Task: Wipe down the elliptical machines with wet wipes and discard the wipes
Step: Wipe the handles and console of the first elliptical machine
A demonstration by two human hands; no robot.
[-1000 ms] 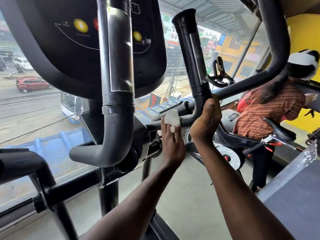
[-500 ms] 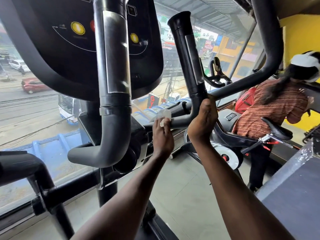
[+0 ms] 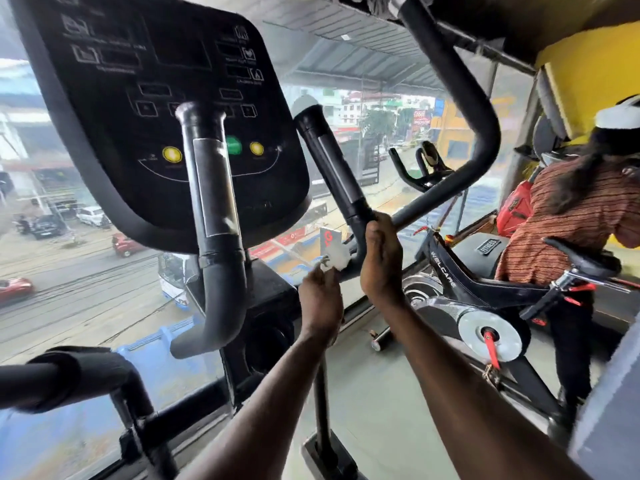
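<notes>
From the head view I take the elliptical's console (image 3: 166, 109) as my landmark: a black panel with yellow and green buttons, filling the upper left.

Below and to the right of the console, my left hand (image 3: 320, 299) is raised with its fingers curled, pinching a small crumpled white wipe (image 3: 334, 258) at the fingertips. The wipe sits against the dark bar that runs out from the machine's column under the console's lower right corner; I cannot tell how firmly it presses on that bar.

Just right of the wipe, my right hand (image 3: 381, 258) is wrapped round the bend at the base of the right handlebar grip (image 3: 332, 168), fingers closed about the tube. That grip slants up and left toward the console's right edge. The left handlebar grip (image 3: 211, 188) stands upright in front of the console's lower middle, with a worn silver patch on it.

Right of the console, well beyond my hands, stands a black exercise bike (image 3: 485, 296), and a person in a striped orange top (image 3: 571, 223) leans over it. Behind the console, a window (image 3: 69, 271) looks down on a street with cars.
</notes>
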